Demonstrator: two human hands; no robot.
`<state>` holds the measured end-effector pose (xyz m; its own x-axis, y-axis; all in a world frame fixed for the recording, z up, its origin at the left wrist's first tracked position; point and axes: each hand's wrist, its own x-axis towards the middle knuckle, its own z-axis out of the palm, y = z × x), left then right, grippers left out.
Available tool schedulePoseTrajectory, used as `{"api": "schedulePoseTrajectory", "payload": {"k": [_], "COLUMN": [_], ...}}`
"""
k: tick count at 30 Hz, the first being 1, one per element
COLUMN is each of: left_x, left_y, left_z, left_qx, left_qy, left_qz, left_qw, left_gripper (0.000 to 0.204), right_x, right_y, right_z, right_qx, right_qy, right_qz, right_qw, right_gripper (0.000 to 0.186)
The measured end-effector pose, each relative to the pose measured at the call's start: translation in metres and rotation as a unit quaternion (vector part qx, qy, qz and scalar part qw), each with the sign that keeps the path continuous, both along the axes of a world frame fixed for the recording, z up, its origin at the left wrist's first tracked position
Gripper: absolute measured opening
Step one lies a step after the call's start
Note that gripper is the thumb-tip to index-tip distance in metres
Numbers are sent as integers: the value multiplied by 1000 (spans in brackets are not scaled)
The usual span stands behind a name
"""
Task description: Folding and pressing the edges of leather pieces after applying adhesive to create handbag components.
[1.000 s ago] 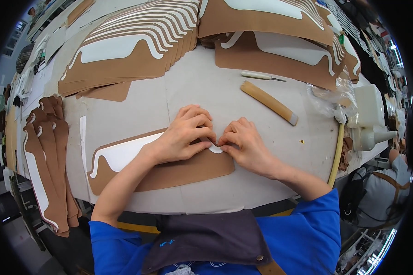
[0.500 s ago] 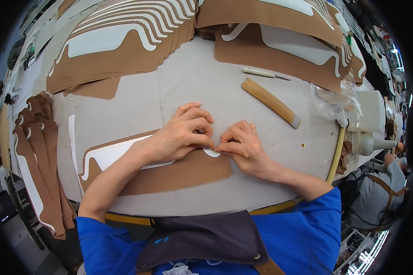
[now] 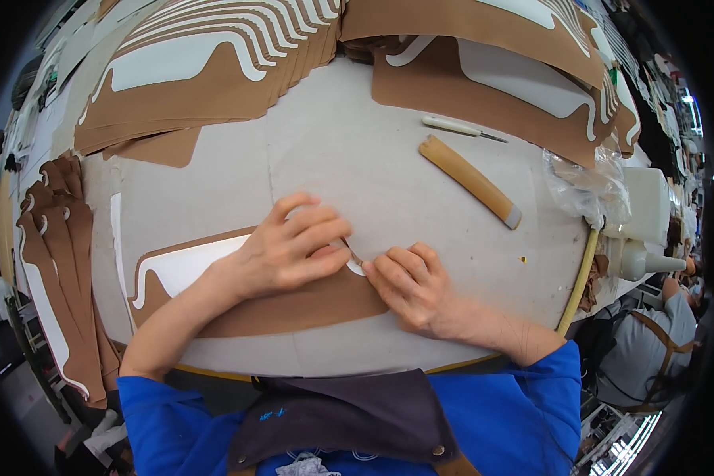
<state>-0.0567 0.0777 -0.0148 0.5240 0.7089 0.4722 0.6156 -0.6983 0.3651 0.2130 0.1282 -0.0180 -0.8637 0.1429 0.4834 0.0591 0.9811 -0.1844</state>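
Note:
A brown flat piece with a white shaped layer lies on the worktable before me. My left hand is over its upper edge, fingers curled at the narrow edge near the piece's right end, the upper fingertips blurred. My right hand pinches that same end, where a small white curve shows by the thumb and forefinger. Part of the white layer is hidden under my left hand. Above my right hand lie a flat wooden tool and a white-handled pointed tool.
Stacked brown-and-white pieces lie along the back; loose pieces hang at the left. At right are a plastic bag, white jug, spouted bottle and yellow rod. Another person sits at right.
Both hands have moved down toward me, the left also a little leftward. The piece's right end is drawn slightly left and lower; the left hand's fingers are moving.

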Motion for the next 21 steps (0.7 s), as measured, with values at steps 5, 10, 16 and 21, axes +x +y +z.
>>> {"api": "schedulePoseTrajectory", "payload": {"k": [5, 10, 16, 21], "left_x": [14, 17, 15, 20], "left_y": [-43, -44, -45, -43], "left_z": [-1, -1, -1, 0], "left_qx": [4, -11, -23, -49], "left_qy": [18, -8, -28, -35], "left_qz": [135, 172, 177, 185], "left_qw": [991, 985, 984, 981], "left_gripper": [32, 33, 39, 51], "right_x": [-7, -15, -29, -40], "right_y": [-23, -31, -22, -10], "right_z": [6, 5, 7, 17], "right_qx": [-92, -109, -133, -164], "right_qy": [-35, -45, -63, -125], "right_qz": [-111, -140, -131, -115], "right_qw": [989, 983, 980, 972], "right_gripper": [49, 61, 67, 68]}}
